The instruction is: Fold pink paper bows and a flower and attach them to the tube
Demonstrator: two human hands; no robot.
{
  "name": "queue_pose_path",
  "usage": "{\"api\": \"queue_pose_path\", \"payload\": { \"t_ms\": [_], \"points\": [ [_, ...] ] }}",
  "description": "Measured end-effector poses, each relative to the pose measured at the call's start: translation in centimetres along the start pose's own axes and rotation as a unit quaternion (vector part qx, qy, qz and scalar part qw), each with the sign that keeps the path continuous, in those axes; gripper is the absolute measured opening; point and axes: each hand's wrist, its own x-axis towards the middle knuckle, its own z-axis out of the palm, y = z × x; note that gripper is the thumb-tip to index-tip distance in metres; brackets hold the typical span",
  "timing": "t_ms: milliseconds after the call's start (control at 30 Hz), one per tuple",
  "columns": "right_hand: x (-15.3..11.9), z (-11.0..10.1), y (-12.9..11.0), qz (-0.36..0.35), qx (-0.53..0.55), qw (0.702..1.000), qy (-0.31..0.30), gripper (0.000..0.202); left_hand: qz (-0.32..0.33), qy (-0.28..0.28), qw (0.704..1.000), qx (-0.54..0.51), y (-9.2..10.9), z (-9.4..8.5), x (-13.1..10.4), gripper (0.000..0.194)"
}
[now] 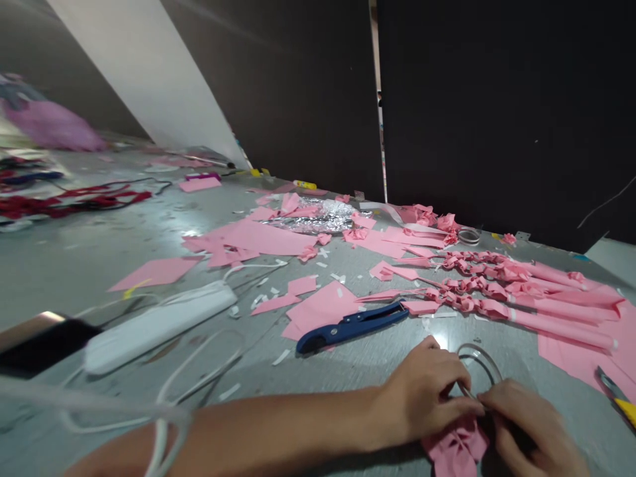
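The left hand pinches a pink paper piece, its lower end cut off; the right hand grips a tape roll, fingertips partly hidden. One white cable loops across the left forearm. Beyond the right hand, at its right, one yellow-handled cutter is cut off. Beyond the left hand lies one blue tool; farther, twisted paper strips overlap, too tangled to count.

The bottom edge cuts off the folded pink paper and the right hand. The left hand covers the paper's top; fingers partly hide the tape roll. The left edge crops the phone, the right edge the knife. The pink bundle is blurred.
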Motion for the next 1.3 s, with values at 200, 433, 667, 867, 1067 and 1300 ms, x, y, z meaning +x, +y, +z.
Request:
{"api": "queue_pose_path", "payload": {
  "t_ms": [200,433,667,867,1067,1300],
  "points": [
    [-0.5,0.2,-0.1,0.000,0.001,1.000,0.021,0.038,0.002,0.015,1.000,-0.017,0.5,-0.6,0.2,0.047],
    [0.2,0.4,-1.1,0.025,0.003,1.000,0.006,0.028,0.033,0.009,0.999,0.006,0.8,-1.5,0.4,0.043],
    [-0.1,0.4,-1.0,0.052,0.031,0.998,0.003,0.030,0.043,0.011,0.999,0.013,0.9,-1.9,0.5,0.039],
    [0.1,0.6,-1.2,0.047,0.047,0.998,0.018,0.037,0.051,0.014,0.999,0.014,1.2,-2.3,0.7,0.039],
    [0.1,-0.3,-1.4,0.039,0.083,0.996,0.019,0.041,-0.005,0.008,1.000,-0.024,1.5,-2.7,0.8,0.040],
    [0.0,-0.4,-1.2,0.042,0.071,0.996,0.047,0.036,-0.086,0.009,0.995,-0.048,1.2,-2.9,0.6,0.034]
  ]
}}
